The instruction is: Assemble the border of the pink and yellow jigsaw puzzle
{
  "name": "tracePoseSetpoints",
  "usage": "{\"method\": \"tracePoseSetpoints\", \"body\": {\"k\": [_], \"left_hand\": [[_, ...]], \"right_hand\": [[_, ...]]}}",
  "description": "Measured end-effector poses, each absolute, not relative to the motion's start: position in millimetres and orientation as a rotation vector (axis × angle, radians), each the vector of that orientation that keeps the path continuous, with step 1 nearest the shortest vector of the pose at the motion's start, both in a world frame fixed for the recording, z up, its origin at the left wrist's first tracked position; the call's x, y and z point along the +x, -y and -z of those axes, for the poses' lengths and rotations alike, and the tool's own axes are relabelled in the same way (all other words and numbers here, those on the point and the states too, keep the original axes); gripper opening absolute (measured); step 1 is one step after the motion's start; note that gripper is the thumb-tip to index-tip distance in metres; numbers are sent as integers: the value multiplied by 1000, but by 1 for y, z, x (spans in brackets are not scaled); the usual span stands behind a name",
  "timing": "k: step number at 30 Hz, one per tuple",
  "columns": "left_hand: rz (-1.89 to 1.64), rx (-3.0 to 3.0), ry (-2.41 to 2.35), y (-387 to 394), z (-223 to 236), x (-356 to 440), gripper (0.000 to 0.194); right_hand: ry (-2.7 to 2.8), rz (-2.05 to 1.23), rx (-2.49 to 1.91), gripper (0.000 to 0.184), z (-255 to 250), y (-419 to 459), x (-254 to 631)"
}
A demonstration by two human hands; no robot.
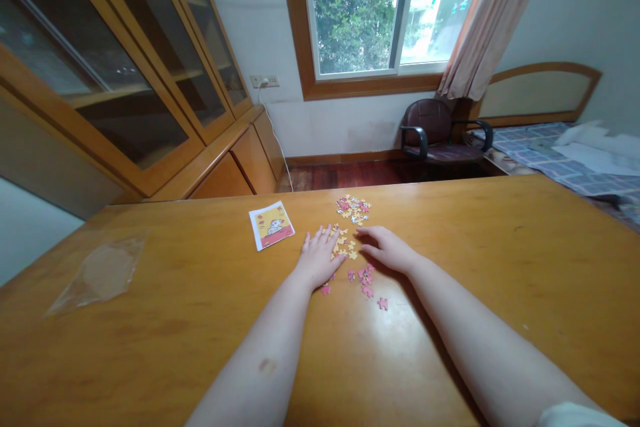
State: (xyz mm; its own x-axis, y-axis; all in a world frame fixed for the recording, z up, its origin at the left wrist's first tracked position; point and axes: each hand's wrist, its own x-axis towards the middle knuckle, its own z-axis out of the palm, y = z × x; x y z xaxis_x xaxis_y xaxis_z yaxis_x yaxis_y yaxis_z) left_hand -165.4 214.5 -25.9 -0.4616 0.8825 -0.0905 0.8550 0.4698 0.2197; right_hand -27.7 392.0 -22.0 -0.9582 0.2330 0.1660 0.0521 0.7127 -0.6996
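My left hand (317, 257) lies flat with its fingers spread, partly covering yellow jigsaw pieces (352, 255). Just right of those pieces is my right hand (389, 248), its thumb and fingers apart and nothing visible between them. Pink jigsaw pieces (367, 277) lie loose nearer to me, some beside my left thumb and wrist. Beyond both hands sits a heap of mixed pink, yellow and white jigsaw pieces (353, 208). A picture card (273, 225) with a white animal on yellow and red rests to the left of my left hand. What lies under my left palm is hidden.
The wooden table (175, 347) carries a clear plastic bag (103, 267) on its left side. Past the far edge stand a glass-doored cabinet (165, 80), a dark armchair (435, 130) and a bed (565, 147). A window (360, 13) is behind them.
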Motion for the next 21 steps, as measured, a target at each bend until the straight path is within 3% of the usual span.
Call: {"method": "tracePoseSetpoints", "body": {"k": [3, 7, 15, 21], "left_hand": [[-225, 1470, -2564, -215, 28, -167, 67], [-265, 1456, -2570, -215, 28, -167, 65], [-341, 1449, -2525, -216, 23, -165, 67], [-410, 1537, -2522, -215, 20, -164, 65]], "right_hand": [[2666, -1148, -233, 36, 22, -395, -28], [2707, -1159, -99, 43, 19, -391, -28], [2898, -919, -183, 82, 22, -381, -29], [2901, -931, -173, 78, 26, -383, -32]]}}
